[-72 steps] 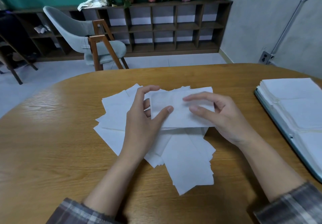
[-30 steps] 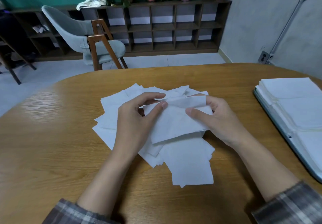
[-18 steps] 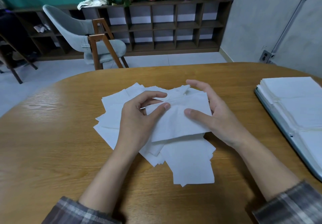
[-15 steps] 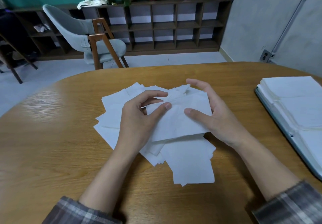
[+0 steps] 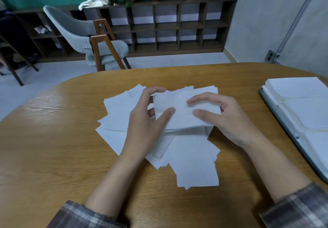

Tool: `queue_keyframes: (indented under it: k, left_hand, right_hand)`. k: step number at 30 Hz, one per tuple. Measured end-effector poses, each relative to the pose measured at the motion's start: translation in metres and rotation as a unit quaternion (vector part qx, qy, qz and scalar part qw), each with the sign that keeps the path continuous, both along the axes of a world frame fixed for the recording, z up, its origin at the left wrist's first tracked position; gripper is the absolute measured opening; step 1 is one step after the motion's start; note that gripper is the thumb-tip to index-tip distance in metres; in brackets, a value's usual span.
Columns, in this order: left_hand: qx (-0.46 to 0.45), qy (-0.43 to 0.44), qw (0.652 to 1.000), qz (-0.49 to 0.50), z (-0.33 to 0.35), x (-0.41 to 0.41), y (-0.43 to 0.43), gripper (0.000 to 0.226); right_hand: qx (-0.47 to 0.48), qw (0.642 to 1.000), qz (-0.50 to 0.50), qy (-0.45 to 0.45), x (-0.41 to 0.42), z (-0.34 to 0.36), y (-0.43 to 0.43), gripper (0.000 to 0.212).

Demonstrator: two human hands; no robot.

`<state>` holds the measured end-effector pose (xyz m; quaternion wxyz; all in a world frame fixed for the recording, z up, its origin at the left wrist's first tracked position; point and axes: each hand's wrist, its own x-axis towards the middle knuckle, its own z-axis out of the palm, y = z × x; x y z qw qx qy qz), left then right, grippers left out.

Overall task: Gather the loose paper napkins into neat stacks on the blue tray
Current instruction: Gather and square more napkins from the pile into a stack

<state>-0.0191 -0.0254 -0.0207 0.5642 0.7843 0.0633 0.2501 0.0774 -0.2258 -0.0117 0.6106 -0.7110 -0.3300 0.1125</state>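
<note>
Rounded bench [image 5: 53, 156], glossy wood grain. Grey floor, dark cubby shelf [image 5: 168, 25] and grey shell chair [image 5: 85, 37] seen far. Thin white loose napkins [image 5: 195, 165] fanned mid-bench. Squared bundle [image 5: 179, 110] gripped atop pile by left hand [image 5: 147, 121] and right hand [image 5: 221, 117], thumbs laid on top. Neat stacks [image 5: 305, 103] laid on blue tray [image 5: 284, 124], far right

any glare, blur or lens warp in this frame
Head view: a pale glare patch on the wooden table at left; wide-angle distortion leans the shelf unit uprights; the right sleeve at the bottom edge looks smeared; the held napkin bundle is sharp.
</note>
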Motion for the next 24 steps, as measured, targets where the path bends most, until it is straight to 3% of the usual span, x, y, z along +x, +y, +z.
queue_keyframes:
  k: [5, 9, 12, 18, 24]
  left_hand:
    - [0.164, 0.009, 0.982, -0.093, -0.01, 0.0, -0.003, 0.069]
    - [0.25, 0.065, 0.944, -0.206, -0.013, 0.0, -0.003, 0.042]
    - [0.307, 0.123, 0.915, -0.232, -0.018, -0.001, -0.001, 0.037]
    - [0.312, 0.204, 0.882, -0.289, -0.011, -0.001, 0.006, 0.07]
    - [0.28, 0.183, 0.899, -0.284, -0.013, -0.001, 0.01, 0.036]
  right_hand:
    - [-0.049, 0.985, -0.156, -0.047, 0.012, -0.009, -0.003, 0.032]
    - [-0.049, 0.967, -0.244, -0.05, 0.018, -0.01, -0.009, 0.033]
    - [-0.049, 0.964, -0.258, -0.049, 0.018, -0.012, -0.007, 0.033]
    - [-0.059, 0.965, -0.251, -0.056, 0.017, -0.014, -0.004, 0.032]
    - [-0.067, 0.967, -0.239, -0.059, 0.015, -0.013, -0.004, 0.032]
